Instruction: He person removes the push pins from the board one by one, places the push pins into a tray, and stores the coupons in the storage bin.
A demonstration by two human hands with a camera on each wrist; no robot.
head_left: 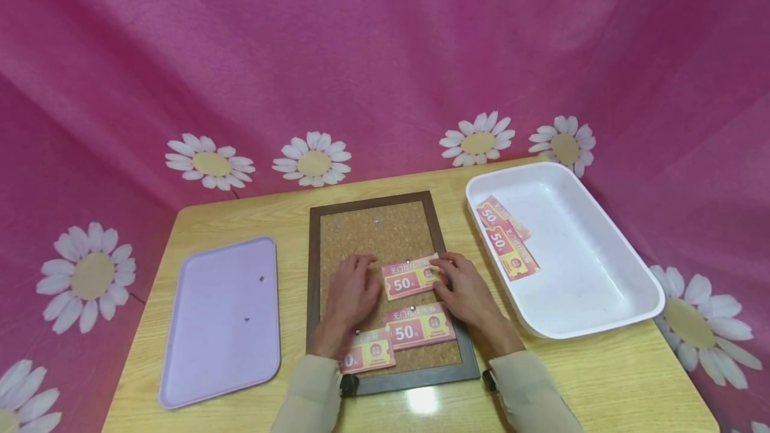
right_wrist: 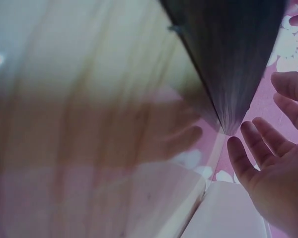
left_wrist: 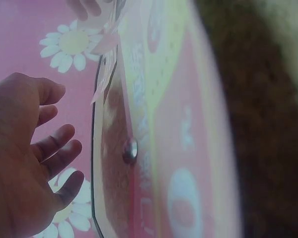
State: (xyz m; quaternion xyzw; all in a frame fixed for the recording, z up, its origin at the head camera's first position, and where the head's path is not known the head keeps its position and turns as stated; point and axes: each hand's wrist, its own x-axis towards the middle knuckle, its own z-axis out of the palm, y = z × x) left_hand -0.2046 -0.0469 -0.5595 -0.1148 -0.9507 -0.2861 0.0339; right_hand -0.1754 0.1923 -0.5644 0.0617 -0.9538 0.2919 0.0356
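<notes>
A cork board point(head_left: 349, 226) in a dark frame lies on the table, bearing three red-and-yellow coupons, each with a round-headed push pin at its top edge. My left hand point(head_left: 353, 289) is over the board, left of the upper coupon point(head_left: 404, 284); its fingers point(left_wrist: 59, 158) are loosely bent around nothing in the left wrist view. My right hand point(head_left: 468, 289) lies across the frame's right side, fingertips at that coupon's right end. In the right wrist view its fingers point(right_wrist: 260, 144) are relaxed. A middle coupon point(head_left: 421, 329) overlaps a lower-left coupon point(head_left: 375, 353), partly hidden by my left arm.
To the left is a flat purple tray point(head_left: 219, 313) holding two small pins. A deep white bin point(head_left: 577, 272) stands at the right, with coupons point(head_left: 511, 252) along its left side. Pink flowered cloth point(head_left: 385, 72) hangs behind the wooden table point(head_left: 289, 219).
</notes>
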